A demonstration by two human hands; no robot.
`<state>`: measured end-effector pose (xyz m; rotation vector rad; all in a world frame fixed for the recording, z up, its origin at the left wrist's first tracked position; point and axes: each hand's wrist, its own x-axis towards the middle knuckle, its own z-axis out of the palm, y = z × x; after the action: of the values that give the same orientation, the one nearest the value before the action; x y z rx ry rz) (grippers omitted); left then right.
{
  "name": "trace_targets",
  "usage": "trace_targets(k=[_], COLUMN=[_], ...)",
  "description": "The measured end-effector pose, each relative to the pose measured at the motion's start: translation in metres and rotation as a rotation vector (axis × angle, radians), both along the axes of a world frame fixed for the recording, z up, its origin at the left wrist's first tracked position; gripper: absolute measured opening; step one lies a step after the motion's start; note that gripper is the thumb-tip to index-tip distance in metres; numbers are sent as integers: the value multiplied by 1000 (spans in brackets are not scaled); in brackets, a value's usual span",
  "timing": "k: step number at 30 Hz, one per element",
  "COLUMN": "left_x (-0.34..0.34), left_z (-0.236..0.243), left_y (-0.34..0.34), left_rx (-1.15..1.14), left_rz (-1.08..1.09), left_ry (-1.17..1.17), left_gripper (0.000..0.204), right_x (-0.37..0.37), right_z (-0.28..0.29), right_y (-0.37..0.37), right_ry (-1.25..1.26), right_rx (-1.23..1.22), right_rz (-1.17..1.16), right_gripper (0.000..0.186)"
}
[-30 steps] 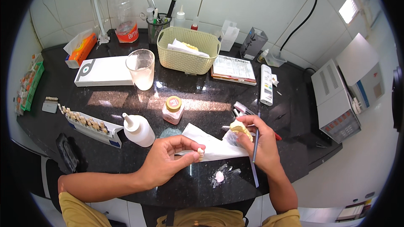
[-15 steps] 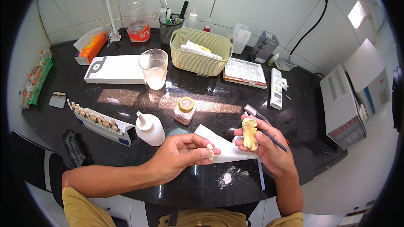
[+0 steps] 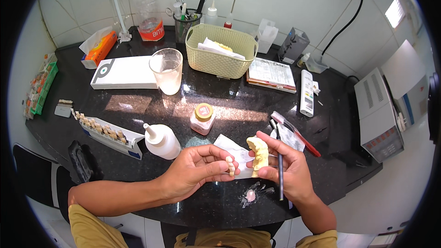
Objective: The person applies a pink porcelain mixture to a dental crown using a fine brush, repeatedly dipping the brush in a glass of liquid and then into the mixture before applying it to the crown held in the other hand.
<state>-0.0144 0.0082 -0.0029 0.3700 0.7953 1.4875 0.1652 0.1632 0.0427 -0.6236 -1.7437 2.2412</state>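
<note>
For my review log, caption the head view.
Left hand pinches a tooth piece; right hand holds a yellow dental cast and dark tool.

Can't see all of tooth strip [image 3: 230,166], partly under L hand [image 3: 198,167] fingers, or model [image 3: 259,154], partly under R hand [image 3: 292,169] thumb. Can't trace paper [image 3: 227,142] outline, partly behind hands. Can't see btl [image 3: 150,30] top, cut by upper edge. Can't ID yellow pc [image 3: 223,47] in basket [image 3: 216,67], partly behind sheet [image 3: 212,47].

Dental cast [image 3: 258,156], tooth strip [image 3: 230,166] and slim tool [image 3: 280,174], held above the desk [image 3: 197,213] near its front edge.
Cast yellow, ridged, on end; strip small, whitish, roughly upright, nearer the left edge; tool dark, pointing frontward.
</note>
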Motion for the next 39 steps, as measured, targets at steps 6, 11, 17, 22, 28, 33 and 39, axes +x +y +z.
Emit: trace_targets(k=[6, 11, 17, 22, 28, 33, 39], left_x=[2, 3, 4, 3, 3, 2, 3], left_z=[-2, -2, -2, -2, -2, -1, -1], left_y=[-1, -1, -1, -2, -2, -2, -3], left_rx=[-12, -20, -12, -6, 35, 52, 91], left_rz=[8, -2, 11, 13, 4, 2, 3], left_ry=[15, 7, 41, 108, 165, 234, 260], left_gripper=[18, 18, 18, 19, 19, 20, 22], right_x=[-2, -2, -2, -2, 1, 0, 3], right_z=[0, -4, -5, -4, -7, -6, -5], right_y=[-11, -11, -14, -17, -19, -19, -19], right_ry=[7, -6, 9, 47, 82, 94, 88], right_rx=[74, 51, 113, 194, 315, 388, 445], right_rz=[64, 77, 66, 70, 77, 79, 87], right_gripper=[71, 67, 67, 67, 66, 64, 64])
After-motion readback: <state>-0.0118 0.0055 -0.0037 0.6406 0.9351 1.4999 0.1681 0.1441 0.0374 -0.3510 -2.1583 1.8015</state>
